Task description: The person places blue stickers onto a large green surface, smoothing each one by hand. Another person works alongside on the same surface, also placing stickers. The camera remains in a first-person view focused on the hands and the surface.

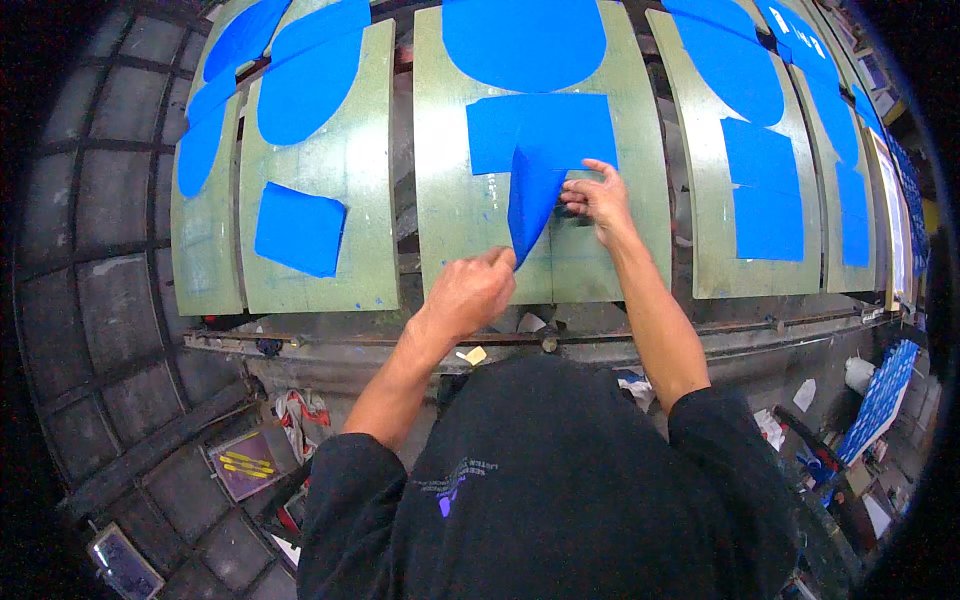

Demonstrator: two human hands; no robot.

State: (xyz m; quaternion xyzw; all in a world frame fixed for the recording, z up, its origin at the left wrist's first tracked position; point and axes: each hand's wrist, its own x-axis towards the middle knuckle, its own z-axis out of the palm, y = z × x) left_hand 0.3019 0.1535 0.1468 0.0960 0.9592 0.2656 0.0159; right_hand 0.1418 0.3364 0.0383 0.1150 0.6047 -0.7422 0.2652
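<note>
My left hand point(476, 289) pinches the lower tip of a blue fabric piece point(534, 199), which is raised and folded into a narrow point above the middle green board point(450, 225). My right hand point(600, 199) is just right of that fold, its fingers spread and curled. The fingertips are close to the fold's edge and the lower edge of a flat blue panel point(577, 124); whether they touch the cloth is hard to see. Beyond it lies a larger blue piece with a rounded end point(525, 41), flat on the same board.
More green boards flank the middle one, carrying rounded blue pieces point(311, 90) and squarish ones point(300, 229), point(769, 225). A metal rail point(360, 339) runs along the near edge. Below are a framed screen point(251, 465), a crumpled cloth point(301, 420) and a blue-white patterned panel point(877, 401).
</note>
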